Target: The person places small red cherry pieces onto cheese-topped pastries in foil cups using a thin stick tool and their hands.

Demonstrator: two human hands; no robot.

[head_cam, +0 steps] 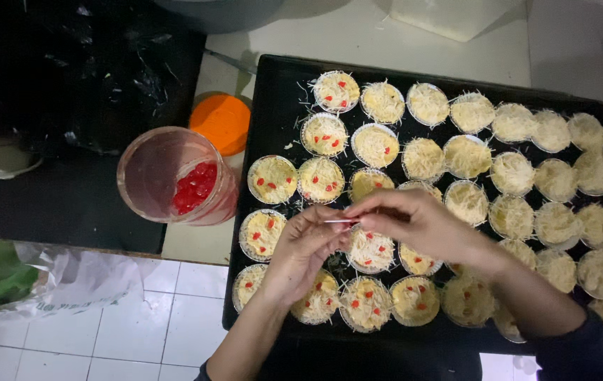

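A black baking tray [273, 92] holds several small round tarts in foil cups, topped with grated cheese. Those on the left, like this tart [272, 179], carry red bits; those on the right, like this tart [513, 171], are plain. My left hand [301, 250] and my right hand [418, 220] meet over the tray's front middle. Between their fingertips is a thin toothpick-like stick [339, 221], pinched by the right hand and touched at its tip by the left fingers. A tart with red bits [370, 251] lies just below them.
A clear jar [174, 176] with red pieces at its bottom stands left of the tray, its orange lid [224, 121] behind it. A black plastic bag [89, 63] fills the far left. A white bag with green contents [5, 279] lies lower left over white floor tiles.
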